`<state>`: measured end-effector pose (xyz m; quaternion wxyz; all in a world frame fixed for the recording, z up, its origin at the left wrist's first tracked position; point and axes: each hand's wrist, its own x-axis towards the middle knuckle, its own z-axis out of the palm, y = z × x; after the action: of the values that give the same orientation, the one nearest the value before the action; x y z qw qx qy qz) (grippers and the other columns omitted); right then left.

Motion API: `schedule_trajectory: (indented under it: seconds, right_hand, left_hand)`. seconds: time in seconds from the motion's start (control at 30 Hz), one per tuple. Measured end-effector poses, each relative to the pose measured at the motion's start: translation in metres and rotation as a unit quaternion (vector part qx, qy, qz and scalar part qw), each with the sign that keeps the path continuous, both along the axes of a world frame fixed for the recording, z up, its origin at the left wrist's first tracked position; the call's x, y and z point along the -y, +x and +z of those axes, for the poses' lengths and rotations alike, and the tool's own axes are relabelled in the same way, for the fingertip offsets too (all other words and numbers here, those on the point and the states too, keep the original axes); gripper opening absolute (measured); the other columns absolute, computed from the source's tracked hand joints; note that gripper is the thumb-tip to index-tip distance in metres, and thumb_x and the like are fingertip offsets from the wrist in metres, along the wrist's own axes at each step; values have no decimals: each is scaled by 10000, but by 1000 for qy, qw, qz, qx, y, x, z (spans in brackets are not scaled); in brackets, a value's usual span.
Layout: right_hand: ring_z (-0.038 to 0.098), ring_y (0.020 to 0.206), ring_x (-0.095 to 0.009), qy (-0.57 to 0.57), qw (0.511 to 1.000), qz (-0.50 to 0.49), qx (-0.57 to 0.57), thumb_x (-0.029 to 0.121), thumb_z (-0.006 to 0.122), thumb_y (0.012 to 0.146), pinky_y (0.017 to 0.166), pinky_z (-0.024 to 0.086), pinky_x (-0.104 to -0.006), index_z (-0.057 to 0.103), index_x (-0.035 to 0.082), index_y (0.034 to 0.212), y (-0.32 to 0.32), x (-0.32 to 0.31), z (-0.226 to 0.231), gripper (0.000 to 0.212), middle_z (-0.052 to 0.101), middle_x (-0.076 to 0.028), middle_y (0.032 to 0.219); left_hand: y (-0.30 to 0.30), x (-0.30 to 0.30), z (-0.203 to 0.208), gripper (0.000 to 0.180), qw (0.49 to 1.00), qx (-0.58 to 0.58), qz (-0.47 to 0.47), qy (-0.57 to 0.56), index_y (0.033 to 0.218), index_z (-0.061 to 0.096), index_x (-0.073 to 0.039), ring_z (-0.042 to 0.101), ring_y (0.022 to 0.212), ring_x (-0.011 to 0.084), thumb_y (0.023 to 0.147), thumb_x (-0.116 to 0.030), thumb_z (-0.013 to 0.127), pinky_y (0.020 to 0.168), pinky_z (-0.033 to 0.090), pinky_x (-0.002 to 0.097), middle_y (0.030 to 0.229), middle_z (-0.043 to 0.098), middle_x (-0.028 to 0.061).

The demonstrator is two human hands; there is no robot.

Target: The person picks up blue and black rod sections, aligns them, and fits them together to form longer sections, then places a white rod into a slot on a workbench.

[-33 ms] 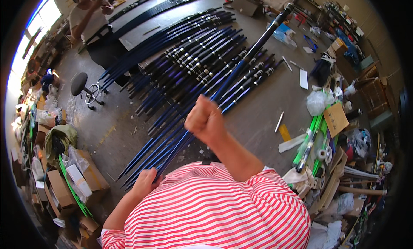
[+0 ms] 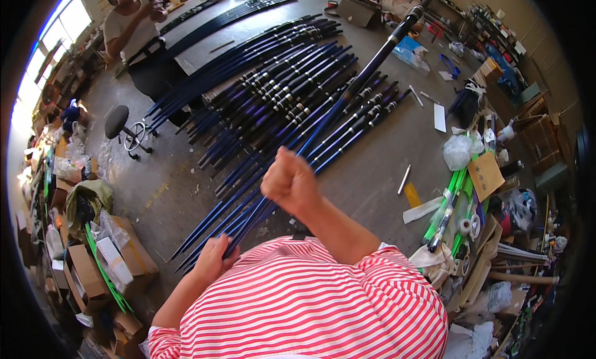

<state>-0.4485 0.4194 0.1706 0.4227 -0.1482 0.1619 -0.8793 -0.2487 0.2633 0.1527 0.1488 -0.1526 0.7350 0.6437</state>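
Note:
A long dark blue fishing rod (image 2: pixel 328 123) runs slantwise across the view, its thick black butt end raised at the upper right. My right hand (image 2: pixel 289 180) is closed around the rod's blue shaft in front of my chest. Lower left, my left hand (image 2: pixel 215 257) grips the thin end of the same rod close to my striped shirt. Beneath and beyond the rod lie many similar rods (image 2: pixel 273 89) in rows, dark blue and black with shiny rings. Their thin blue ends (image 2: pixel 205 225) reach toward my left hand.
A person (image 2: pixel 139 36) stands at the far left, and another person (image 2: pixel 394 2) is at the far right. A wheeled stool (image 2: pixel 118 123) stands left. Green rods (image 2: pixel 456 201) and bags lie right; cardboard boxes (image 2: pixel 133 256) crowd the lower left. A white marker-like stick (image 2: pixel 404 179) lies on the grey surface.
My right hand has shifted slightly down and left along the rod. My left hand has moved a little up and right.

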Motion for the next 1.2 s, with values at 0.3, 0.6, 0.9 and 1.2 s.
schedule_trajectory:
  seconds: [0.3,0.6,0.9,1.2]
  right_hand:
    - [516,1065,-231,67,976,-180,-100,495,565,794,930,372,-365,367,55,1235,-10,-13,-24,654,524,-133,1176]
    - [598,882,-224,224,933,-136,-245,333,504,885,792,479,-342,457,51,1103,3,-23,-37,359,619,-109,919]
    - [590,981,-266,180,942,-226,-171,249,427,924,826,494,-348,444,19,1203,-45,-54,-29,362,569,-196,1092]
    - [590,983,-282,136,966,-172,-135,152,459,911,823,509,-359,490,-41,1153,-54,-72,-31,311,583,-210,1050]
  left_hand:
    - [-8,-12,-8,474,991,-95,84,-51,625,528,-25,372,435,78,931,-358,387,416,263,226,536,468,-9]
    - [33,6,-29,650,979,27,173,102,743,596,13,402,383,80,886,-560,325,371,270,217,509,508,25]
    - [110,62,-27,478,981,118,153,5,632,585,-2,384,343,63,899,-380,462,336,260,207,456,483,9]
    - [155,90,0,458,977,117,168,-55,627,614,2,388,344,51,861,-380,521,339,264,194,459,509,12]
